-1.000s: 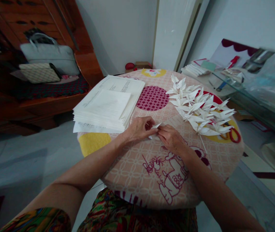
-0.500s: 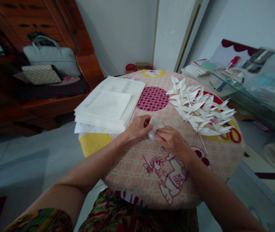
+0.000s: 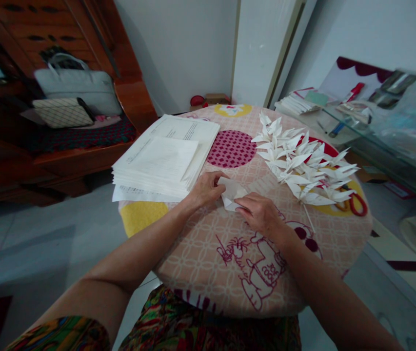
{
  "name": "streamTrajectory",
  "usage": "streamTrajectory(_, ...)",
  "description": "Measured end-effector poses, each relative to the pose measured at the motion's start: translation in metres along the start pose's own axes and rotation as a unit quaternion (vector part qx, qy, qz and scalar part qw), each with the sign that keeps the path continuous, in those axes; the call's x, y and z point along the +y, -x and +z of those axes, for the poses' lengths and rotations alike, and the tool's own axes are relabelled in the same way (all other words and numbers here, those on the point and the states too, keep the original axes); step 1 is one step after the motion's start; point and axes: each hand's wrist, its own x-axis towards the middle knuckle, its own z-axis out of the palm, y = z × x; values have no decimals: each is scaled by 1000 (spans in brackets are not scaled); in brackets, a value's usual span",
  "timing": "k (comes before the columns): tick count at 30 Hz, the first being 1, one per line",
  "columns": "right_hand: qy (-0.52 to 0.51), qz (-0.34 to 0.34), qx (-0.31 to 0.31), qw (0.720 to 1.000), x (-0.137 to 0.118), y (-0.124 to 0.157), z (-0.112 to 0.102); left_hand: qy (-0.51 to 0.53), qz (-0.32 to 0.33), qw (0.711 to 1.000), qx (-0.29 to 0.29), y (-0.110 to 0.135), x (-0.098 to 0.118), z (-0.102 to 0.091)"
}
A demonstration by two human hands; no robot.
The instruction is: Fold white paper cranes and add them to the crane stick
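Observation:
Between my two hands, over the round table's patterned cloth (image 3: 200, 258), is a small folded piece of white paper (image 3: 230, 191). My left hand (image 3: 208, 189) pinches its left edge with curled fingers. On its lower right side, my right hand (image 3: 259, 209) grips it with thumb and fingers closed together. Left of the paper lies a thick stack of printed sheets (image 3: 178, 127), with smaller white sheets (image 3: 164, 158) on top. To the right is a pile of folded white paper flowers (image 3: 295, 163) with pointed petals.
Red-handled scissors (image 3: 357, 204) lie partly under the flowers at the table's right edge. A glass-topped stand (image 3: 354, 146) with papers and a plastic bag is close on the right. At the left, a wooden bench (image 3: 130, 107) holds a grey bag (image 3: 78, 87).
The paper is turned and more of its face shows now. My left hand has shifted slightly left and up, and my right hand slightly right, both still at the paper.

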Motion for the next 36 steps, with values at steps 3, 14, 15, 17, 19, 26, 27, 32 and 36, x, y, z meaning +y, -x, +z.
streamTrajectory(3,-35,20,14,999,0,-1,3,8,-8,1000,1,-2,-2,-1)
streamTrajectory(14,87,23,-22,996,-19,-2,1,-14,-10,1000,11,-5,-6,-4)
streamTrajectory(15,88,25,-25,996,-22,-3,1,-17,-11,1000,11,-5,-7,-4)
streamTrajectory(17,86,30,-29,995,-25,-4,1,-24,-12,1000,10,-5,-7,-4)
streamTrajectory(19,84,33,-27,996,-27,-4,3,-29,-11,999,9,-5,-8,-5)
streamTrajectory(26,101,52,7,994,-23,-7,11,41,9,999,-13,-9,-13,-8)
streamTrajectory(27,105,50,6,993,-22,-8,12,70,17,997,-12,-9,-15,-8)
streamTrajectory(32,118,14,-11,993,-19,-7,11,140,49,988,-37,-10,-18,-7)
streamTrajectory(36,128,3,-14,992,-19,-6,11,90,62,993,-51,-8,-15,-8)
